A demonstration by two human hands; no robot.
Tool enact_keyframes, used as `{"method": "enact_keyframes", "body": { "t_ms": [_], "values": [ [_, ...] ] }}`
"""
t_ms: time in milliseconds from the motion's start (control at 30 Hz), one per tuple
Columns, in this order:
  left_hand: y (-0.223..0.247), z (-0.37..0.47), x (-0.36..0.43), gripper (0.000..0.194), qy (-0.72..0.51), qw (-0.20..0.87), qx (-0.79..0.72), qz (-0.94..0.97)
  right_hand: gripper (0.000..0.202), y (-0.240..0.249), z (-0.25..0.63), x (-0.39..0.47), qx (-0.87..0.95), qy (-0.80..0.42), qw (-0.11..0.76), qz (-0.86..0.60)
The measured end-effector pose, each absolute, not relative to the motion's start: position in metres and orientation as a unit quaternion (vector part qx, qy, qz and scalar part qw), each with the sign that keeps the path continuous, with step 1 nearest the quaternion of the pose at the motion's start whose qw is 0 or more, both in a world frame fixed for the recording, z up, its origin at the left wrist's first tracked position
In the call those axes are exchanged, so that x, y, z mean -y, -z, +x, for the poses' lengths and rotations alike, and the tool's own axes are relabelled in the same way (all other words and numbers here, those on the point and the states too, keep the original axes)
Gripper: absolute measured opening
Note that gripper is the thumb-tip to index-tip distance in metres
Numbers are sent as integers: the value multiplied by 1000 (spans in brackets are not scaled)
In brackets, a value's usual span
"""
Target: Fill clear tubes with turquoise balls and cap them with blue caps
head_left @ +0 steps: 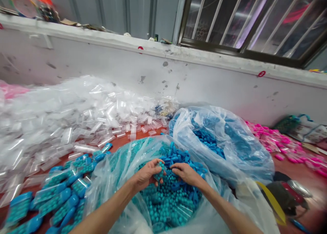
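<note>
My left hand [148, 173] is closed around a small clear plastic container [160, 171] filled with turquoise beads. Just to its right, my right hand [186, 173] has its fingers curled together over a heap of blue plastic caps [178, 156]; what lies between the fingertips is too small to make out. Both hands are above an open clear plastic bag [114, 179]. Loose turquoise beads [170, 200] fill the front of this bag, and the caps lie at its back right. A clear container [184, 211] rests among the beads.
Filled, blue-capped bead containers [55, 200] lie at the left. Behind them is a large pile of clear containers [76, 114]. A second bag [230, 138] with blue caps stands at the back right, pink pieces [286, 142] beyond. A white wall [199, 80] borders the red surface.
</note>
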State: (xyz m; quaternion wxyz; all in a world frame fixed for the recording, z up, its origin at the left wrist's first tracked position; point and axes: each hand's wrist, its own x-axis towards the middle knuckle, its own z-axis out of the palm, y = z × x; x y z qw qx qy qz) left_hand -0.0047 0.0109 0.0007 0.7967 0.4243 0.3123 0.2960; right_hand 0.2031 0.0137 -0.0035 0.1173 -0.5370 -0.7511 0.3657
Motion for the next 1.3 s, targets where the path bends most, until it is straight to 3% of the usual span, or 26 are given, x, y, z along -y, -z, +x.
{"method": "enact_keyframes", "body": {
  "t_ms": [67, 133, 367, 533, 600, 733, 967, 1300],
  "values": [
    [-1, -4, -12, 42, -299, 776, -332, 444, 36, 7, 200, -18, 689, -483, 147, -520],
    [1, -1, -13, 39, -303, 743, -368, 470, 42, 4, 193, -20, 655, -515, 185, -521],
    [13, 8, -16, 23, -325, 669, -408, 529, 19, -30, 174, -18, 789, -255, 208, -518],
    [7, 9, -11, 16, -324, 666, -410, 533, 15, -23, 178, -23, 755, -357, 226, -501],
    [4, 10, -10, 16, -325, 658, -427, 529, 19, -16, 178, -21, 775, -313, 224, -501],
    [3, 5, -10, 28, -327, 657, -447, 512, 29, -11, 184, -13, 832, -218, 210, -464],
    [3, 3, -12, 39, -336, 656, -442, 512, 30, -25, 178, -11, 732, -299, 324, -519],
    [1, 15, -3, 67, -372, 649, -441, 495, 20, -19, 162, -10, 662, -372, 368, -537]
  ]
}}
